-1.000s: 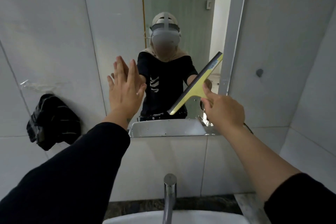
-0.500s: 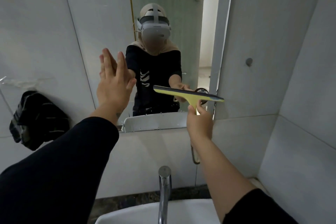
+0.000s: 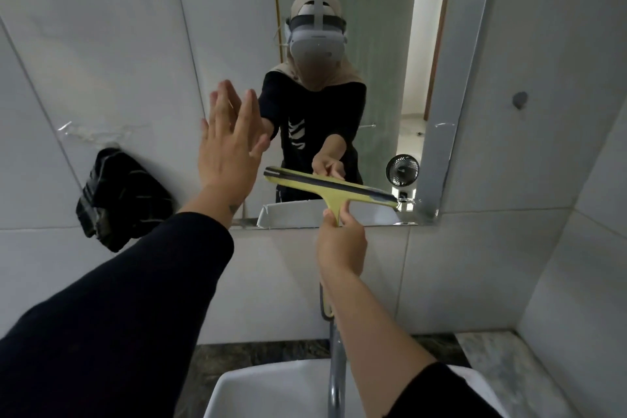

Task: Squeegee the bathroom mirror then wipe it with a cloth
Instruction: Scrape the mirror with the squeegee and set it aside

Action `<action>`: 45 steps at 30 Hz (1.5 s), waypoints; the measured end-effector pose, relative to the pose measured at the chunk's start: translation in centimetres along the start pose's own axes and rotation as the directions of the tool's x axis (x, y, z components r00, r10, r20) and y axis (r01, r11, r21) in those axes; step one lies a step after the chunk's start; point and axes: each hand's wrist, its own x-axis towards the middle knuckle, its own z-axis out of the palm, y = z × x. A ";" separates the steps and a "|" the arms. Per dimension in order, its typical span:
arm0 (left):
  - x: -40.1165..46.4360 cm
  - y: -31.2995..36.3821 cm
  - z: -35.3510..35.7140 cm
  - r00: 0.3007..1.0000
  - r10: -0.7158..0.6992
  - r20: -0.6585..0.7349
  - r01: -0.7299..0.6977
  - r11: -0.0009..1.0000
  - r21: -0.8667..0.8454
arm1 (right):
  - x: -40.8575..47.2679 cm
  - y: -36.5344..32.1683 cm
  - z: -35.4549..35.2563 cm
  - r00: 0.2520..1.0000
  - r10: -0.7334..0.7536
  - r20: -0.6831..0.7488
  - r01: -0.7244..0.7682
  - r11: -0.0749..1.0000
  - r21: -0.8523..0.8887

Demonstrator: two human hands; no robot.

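The bathroom mirror hangs on the tiled wall ahead. My right hand grips the handle of a yellow squeegee, whose black-edged blade lies almost level across the mirror's lower part. My left hand is flat with fingers apart, raised at the mirror's left edge; I cannot tell whether it touches the glass. A dark striped cloth hangs on the wall to the left of the mirror.
A white basin with a chrome tap sits below my arms on a dark stone counter. The right wall closes in beside the mirror. A small fan's reflection shows in the glass.
The squeegee blade has turned from steeply slanted to almost level and has dropped toward the mirror's bottom edge. My left hand has stayed raised by the mirror's left edge.
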 end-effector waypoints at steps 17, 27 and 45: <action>-0.7 -1.8 0.2 0.989 0.016 0.144 -0.028 0.997 0.076 | -3.7 2.6 5.2 0.965 -0.236 0.111 0.261 0.871 -0.415; -1.3 -1.3 0.4 0.992 -0.007 0.124 -0.007 0.993 0.115 | -1.3 2.7 0.7 0.940 -0.268 0.213 0.338 0.629 -0.700; -5.9 3.6 5.2 0.984 0.088 0.152 -0.088 0.996 -0.005 | 4.2 4.9 -7.9 0.955 -0.283 0.089 0.265 0.675 -0.688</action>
